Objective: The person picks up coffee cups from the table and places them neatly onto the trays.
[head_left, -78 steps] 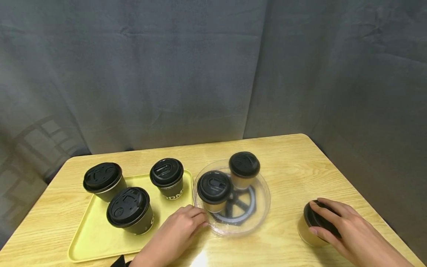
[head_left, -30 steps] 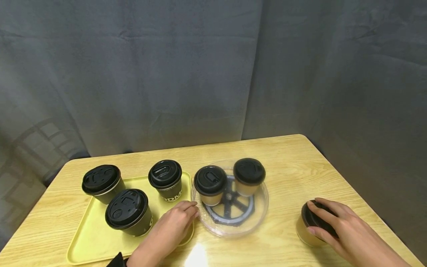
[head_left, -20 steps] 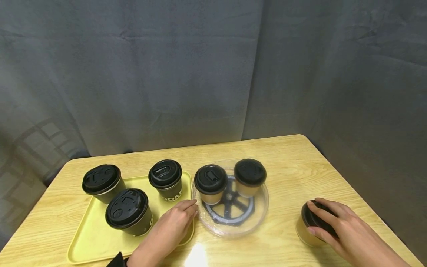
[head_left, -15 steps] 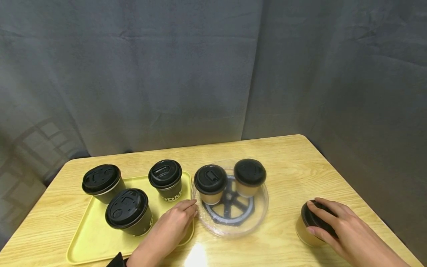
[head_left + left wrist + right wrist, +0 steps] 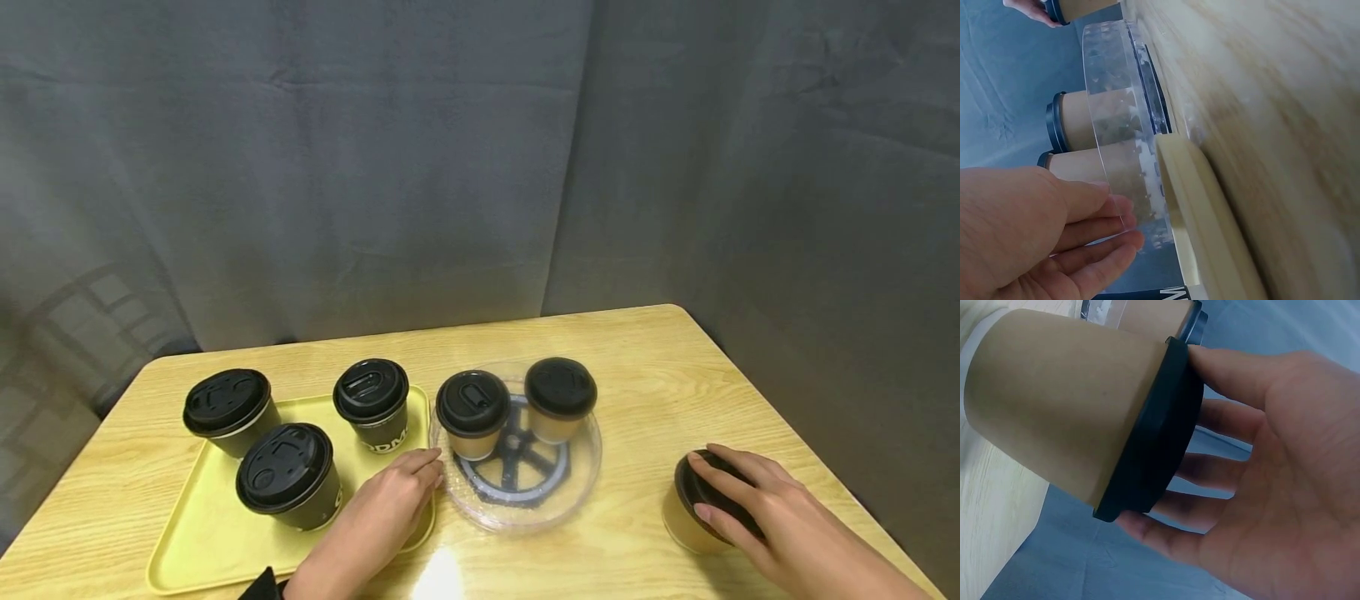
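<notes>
My right hand (image 5: 757, 512) grips the black lid of a brown paper cup (image 5: 690, 521) from above, fingers spread round the lid's edge. That cup stands upright on the table at right; the right wrist view shows its lid (image 5: 1154, 437) close up. Beside the yellow tray, a clear round dish (image 5: 577, 492) with a dark wheel-shaped base holds two lidded brown cups, a left one (image 5: 474, 412) and a right one (image 5: 558, 400). My left hand (image 5: 390, 500) lies over the tray's right edge, its fairly straight fingertips (image 5: 1125, 237) at the dish's clear wall.
The yellow tray (image 5: 217, 542) at left carries several black cups with black lids, among them a large front one (image 5: 288, 475), a back-left one (image 5: 232, 408) and a smaller one (image 5: 375, 404). Grey curtains (image 5: 375, 167) hang behind the wooden table (image 5: 637, 358) and along its right side.
Over the first part, the dish turned clockwise: its left cup went back, its right cup came forward. My left hand shifted slightly left. Lately almost nothing moves; my right hand stays on its cup.
</notes>
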`<state>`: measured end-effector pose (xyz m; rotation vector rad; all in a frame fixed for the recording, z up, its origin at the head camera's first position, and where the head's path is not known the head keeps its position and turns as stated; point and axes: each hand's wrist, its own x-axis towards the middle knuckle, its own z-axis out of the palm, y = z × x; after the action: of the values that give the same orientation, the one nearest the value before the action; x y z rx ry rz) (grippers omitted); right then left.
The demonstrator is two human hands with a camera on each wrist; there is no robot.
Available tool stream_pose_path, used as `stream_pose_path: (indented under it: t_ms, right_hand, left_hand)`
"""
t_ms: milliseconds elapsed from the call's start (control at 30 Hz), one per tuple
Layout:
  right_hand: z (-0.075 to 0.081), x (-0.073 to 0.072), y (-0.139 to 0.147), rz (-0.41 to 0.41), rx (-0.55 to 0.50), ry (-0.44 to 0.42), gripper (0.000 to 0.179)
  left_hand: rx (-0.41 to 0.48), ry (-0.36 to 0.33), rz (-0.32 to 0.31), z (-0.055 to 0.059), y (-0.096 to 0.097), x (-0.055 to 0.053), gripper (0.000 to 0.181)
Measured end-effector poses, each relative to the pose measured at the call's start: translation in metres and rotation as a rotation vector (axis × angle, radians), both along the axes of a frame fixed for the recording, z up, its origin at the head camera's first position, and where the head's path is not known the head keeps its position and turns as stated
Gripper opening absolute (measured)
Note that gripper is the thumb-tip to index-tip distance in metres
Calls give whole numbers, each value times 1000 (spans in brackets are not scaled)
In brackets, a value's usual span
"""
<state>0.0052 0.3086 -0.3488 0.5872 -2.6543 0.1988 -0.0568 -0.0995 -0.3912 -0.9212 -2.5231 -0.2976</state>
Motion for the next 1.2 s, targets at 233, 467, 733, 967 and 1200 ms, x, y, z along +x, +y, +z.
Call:
stream_pose_path:
  t_ms: [233,467,733,967,1200]
  right_hand:
    - [-3,-1,2,30,-14,49,53]
    - [-4,-2,3,56,-23,84,50]
    - [21,2,-10,62,-29,91,51]
    - [54,0,-33,118,-12,111,54]
    - [70,-5,-53,155,21,104,51]
  left_hand:
    - [-8,-4,-4,1,1,2,14]
    - [-18,-17,-5,2,1,2,15]
    - [-40,8,-3,2,1,1,10]
    - [-33,2,3,1,1,1,9]
    - [-26,6,10,1,2,1,10]
